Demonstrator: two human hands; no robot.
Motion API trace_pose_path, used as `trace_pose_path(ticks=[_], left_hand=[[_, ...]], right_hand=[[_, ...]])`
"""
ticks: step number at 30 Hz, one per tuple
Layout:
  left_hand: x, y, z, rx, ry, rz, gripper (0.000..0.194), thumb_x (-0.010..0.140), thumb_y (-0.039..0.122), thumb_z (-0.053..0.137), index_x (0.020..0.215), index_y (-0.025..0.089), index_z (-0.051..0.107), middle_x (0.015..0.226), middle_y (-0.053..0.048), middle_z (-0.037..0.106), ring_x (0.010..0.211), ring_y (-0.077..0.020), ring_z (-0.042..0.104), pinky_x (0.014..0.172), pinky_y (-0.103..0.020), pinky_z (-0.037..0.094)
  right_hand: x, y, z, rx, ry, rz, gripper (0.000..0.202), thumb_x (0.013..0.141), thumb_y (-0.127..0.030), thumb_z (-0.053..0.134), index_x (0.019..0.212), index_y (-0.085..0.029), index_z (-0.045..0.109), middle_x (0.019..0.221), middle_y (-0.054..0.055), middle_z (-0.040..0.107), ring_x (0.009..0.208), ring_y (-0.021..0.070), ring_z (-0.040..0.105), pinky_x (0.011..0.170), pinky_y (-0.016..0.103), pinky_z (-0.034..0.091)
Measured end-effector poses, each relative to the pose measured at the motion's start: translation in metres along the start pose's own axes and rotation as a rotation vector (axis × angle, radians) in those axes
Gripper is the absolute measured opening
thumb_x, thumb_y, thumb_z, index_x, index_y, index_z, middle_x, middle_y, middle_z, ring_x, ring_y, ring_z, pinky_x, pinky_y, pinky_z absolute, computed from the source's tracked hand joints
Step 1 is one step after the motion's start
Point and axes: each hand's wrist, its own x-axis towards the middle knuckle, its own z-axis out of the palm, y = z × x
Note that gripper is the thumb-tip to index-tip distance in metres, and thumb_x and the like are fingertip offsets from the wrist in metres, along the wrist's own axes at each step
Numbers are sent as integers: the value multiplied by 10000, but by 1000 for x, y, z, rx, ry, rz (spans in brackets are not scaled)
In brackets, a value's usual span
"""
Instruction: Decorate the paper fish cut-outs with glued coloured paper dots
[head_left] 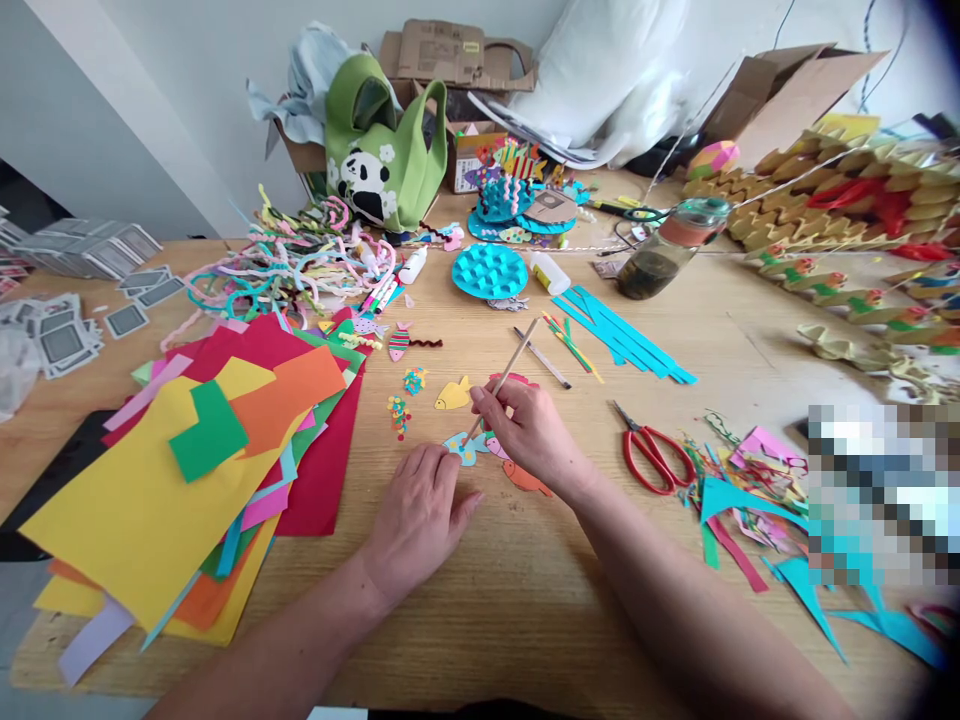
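My right hand (517, 425) pinches a thin wooden stick (519, 350), held slanted with its lower end down at a light blue paper fish (469, 455) with yellow spots. My left hand (424, 500) lies palm down on the table, thumb apart, its fingertips at the fish's left edge. Just behind is a yellow paper fish (451, 394). An orange paper fish (523, 478) lies beneath my right wrist, next to a pink one partly covered by that hand. Small heaps of coloured paper dots (399, 416) sit to the left of the yellow fish.
Coloured sheets (150, 490) are stacked at left, below tangled pipe cleaners (300, 265). Red-handled scissors (656, 458) and paper scraps (750, 490) lie at right. Blue strips (626, 335), a pen (544, 358), a blue textured disc (490, 271) and a jar (667, 255) stand farther back.
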Motion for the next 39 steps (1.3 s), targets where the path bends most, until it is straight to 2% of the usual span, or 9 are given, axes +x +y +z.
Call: trace_pose_path(ticks=[7,12,16,23,32,39], left_hand=[[-1,4,-6,39,-41,10,224,939,343,558,1073,163,559,1044,-98,544,1015,-274,527,905,-453,491],[-2,6,-7,99,-107,22,344,913,327,605,1219,175,562,1074,-105,518,1009,-282,519,884,-467,501],[-2,7,-8,133,-126,33,357,906,324,616,1231,179,578,1082,-113,506,1008,-285,513,874,-467,507],[-1,7,-7,148,-126,26,354,908,339,614,1225,184,586,1095,-109,504,1013,-277,510,884,-460,510],[-1,6,-5,143,-102,41,360,900,334,625,1220,173,593,1090,-116,506,1017,-279,516,888,-465,511],[-3,5,-5,143,-78,54,355,892,332,637,1205,169,598,1101,-122,507,1014,-285,520,872,-467,518]], right_hand=[[-1,0,2,-21,-10,-17,430,976,-473,433,678,-195,568,620,30,615,568,139,569,557,267,400],[-1,0,3,-25,-20,-8,412,978,-436,432,680,-188,572,631,38,627,569,140,571,558,271,404],[-1,1,3,-14,-28,17,376,973,-392,436,690,-184,570,631,34,629,557,138,577,540,264,391],[1,3,2,37,18,111,419,959,-432,439,666,-176,592,599,25,625,535,130,577,519,249,378],[1,6,6,29,16,109,404,953,-434,450,678,-176,596,613,29,636,534,130,592,515,241,389],[3,4,3,82,11,170,416,945,-439,453,667,-171,607,594,32,644,532,132,608,510,230,401]])
